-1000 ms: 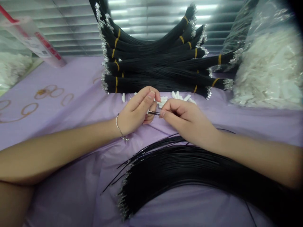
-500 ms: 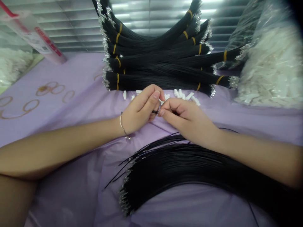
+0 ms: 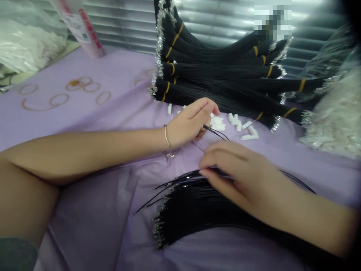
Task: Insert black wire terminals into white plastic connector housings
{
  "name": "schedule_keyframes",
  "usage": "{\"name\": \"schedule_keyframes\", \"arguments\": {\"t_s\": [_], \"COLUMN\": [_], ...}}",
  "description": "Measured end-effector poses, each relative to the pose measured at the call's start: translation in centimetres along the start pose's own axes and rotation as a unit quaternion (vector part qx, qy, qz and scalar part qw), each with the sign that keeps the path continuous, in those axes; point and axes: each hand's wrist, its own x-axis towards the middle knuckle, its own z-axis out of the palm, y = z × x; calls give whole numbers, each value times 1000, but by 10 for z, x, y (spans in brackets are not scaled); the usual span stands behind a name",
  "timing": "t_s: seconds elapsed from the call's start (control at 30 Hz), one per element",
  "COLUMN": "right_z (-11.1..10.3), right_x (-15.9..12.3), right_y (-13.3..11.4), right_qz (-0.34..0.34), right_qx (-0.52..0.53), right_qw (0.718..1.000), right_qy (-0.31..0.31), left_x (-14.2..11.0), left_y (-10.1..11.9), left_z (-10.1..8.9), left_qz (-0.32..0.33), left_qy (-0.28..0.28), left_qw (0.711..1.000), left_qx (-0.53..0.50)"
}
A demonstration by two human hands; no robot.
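Observation:
My left hand [image 3: 194,122], with a thin bracelet at the wrist, is closed around a few thin black wires [image 3: 216,132]. Their short loose length sticks out to the right of its fingers. Below and to the right, my right hand [image 3: 239,169] hovers over a loose pile of black wires [image 3: 194,203] with small metal tips. Its fingers are curled and smeared by motion, so whether they grip anything does not show. Small white plastic connector housings [image 3: 218,123] lie scattered just behind the left hand.
Stacked bundles of black wires [image 3: 214,71], tied with yellow bands, stand at the back before a window blind. Plastic bags of white pieces lie at right [image 3: 335,124] and left [image 3: 34,45]. A drink cup [image 3: 87,35] and rubber bands [image 3: 59,100] are on the purple cloth.
My right hand has come away from the wires in my left hand and moved down and right to the loose pile. The whole view has shifted, with things appearing further right.

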Motion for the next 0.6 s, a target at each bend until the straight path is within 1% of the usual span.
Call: {"name": "schedule_keyframes", "arguments": {"t_s": [0.03, 0.07, 0.13, 0.23, 0.47, 0.6], "right_z": [4, 9, 17, 21, 22, 20], "right_x": [0, 0, 1, 4, 2, 4], "right_y": [-3, -4, -4, -2, -2, -3], "right_qz": [-6, -8, -5, 1, 26, 43], "right_qx": [24, 40, 61, 85, 105, 118], "right_qw": [999, 997, 994, 993, 993, 990], "right_qy": [-44, -72, -91, -83, -55, -62], "left_x": [0, 0, 0, 1, 0, 0], "left_y": [0, 0, 0, 0, 1, 1], "left_z": [0, 0, 0, 0, 0, 0], "left_qz": [-1, -1, 3, 6, -7, -6], "left_qy": [0, -1, -5, -14, -14, -17], "left_qw": [1000, 1000, 1000, 1000, 1000, 1000], "left_qx": [-5, -8, -8, 0, 2, -4]}}
